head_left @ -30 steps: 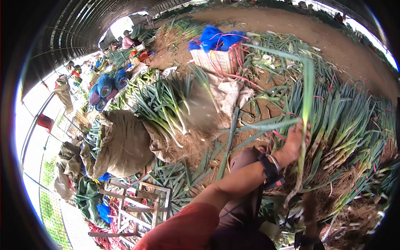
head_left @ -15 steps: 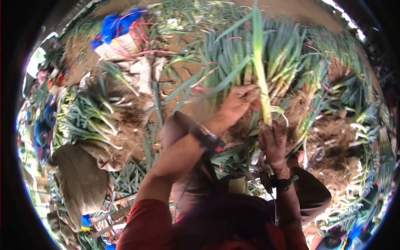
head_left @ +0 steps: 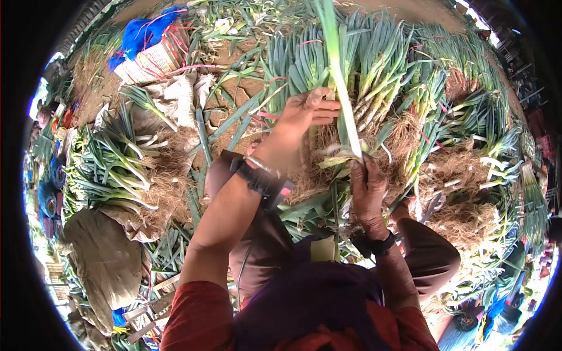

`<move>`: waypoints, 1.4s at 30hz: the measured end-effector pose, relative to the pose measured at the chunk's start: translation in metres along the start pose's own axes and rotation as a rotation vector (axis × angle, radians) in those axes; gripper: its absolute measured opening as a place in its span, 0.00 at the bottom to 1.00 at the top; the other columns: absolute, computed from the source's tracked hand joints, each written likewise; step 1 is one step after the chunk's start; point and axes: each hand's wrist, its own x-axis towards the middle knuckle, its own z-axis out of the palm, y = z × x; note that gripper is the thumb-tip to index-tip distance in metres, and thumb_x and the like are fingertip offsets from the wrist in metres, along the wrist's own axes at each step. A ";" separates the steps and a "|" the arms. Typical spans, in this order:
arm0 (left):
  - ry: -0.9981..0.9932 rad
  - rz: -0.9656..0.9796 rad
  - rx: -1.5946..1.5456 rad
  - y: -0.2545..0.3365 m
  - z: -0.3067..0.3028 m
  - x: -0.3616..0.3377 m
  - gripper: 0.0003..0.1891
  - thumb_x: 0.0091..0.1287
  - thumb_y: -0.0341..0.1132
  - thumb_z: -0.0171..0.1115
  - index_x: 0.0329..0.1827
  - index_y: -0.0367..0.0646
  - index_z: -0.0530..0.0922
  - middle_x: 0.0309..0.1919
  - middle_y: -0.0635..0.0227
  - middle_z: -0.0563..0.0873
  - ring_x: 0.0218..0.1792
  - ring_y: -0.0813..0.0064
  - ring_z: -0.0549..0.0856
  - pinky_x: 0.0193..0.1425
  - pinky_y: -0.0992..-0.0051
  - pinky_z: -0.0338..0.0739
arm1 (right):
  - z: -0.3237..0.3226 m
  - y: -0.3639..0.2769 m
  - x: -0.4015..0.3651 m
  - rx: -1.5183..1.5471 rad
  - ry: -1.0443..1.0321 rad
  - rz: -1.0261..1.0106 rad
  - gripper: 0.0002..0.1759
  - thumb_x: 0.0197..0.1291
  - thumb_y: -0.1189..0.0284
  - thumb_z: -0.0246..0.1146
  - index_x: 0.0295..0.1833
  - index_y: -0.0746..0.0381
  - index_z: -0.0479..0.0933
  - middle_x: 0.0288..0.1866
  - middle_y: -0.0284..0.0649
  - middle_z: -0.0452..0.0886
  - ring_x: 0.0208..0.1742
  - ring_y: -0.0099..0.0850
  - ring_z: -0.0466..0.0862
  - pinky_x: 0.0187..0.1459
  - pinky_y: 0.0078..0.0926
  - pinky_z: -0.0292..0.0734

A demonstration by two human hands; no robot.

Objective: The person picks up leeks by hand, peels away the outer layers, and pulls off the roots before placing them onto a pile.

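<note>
A long leek (head_left: 346,99) stands upright and slightly tilted, its pale stem in front of me and its green top reaching the upper edge of the view. My right hand (head_left: 369,186) is closed round its root end. Just left of the stem, my left hand (head_left: 303,114) is open, fingers stretched toward the stalk and apart from one another. A pale, partly blurred strip of leaf (head_left: 339,157) hangs by the lower stem, above the right fingertips. Behind the stalk lie tied bunches of leeks (head_left: 377,76).
More leeks (head_left: 126,167) with roots toward me lie at left, near a grey-brown cloth (head_left: 105,257). A white woven basket (head_left: 153,61) holding blue netting (head_left: 143,35) stands at upper left. Root piles (head_left: 462,216) and further leeks lie at right. Cut leaves litter the ground.
My left hand has come off the stem area and opened, moving left and up. The leek now leans further left, its stem barer and paler, with leaf strip hanging lower left.
</note>
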 end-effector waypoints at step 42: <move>0.015 -0.047 -0.295 -0.020 0.046 -0.005 0.10 0.68 0.36 0.65 0.46 0.40 0.79 0.39 0.59 0.88 0.42 0.68 0.88 0.42 0.69 0.85 | 0.003 0.016 0.050 -0.265 -0.068 0.087 0.12 0.57 0.78 0.67 0.47 0.64 0.80 0.37 0.43 0.83 0.31 0.31 0.83 0.36 0.27 0.78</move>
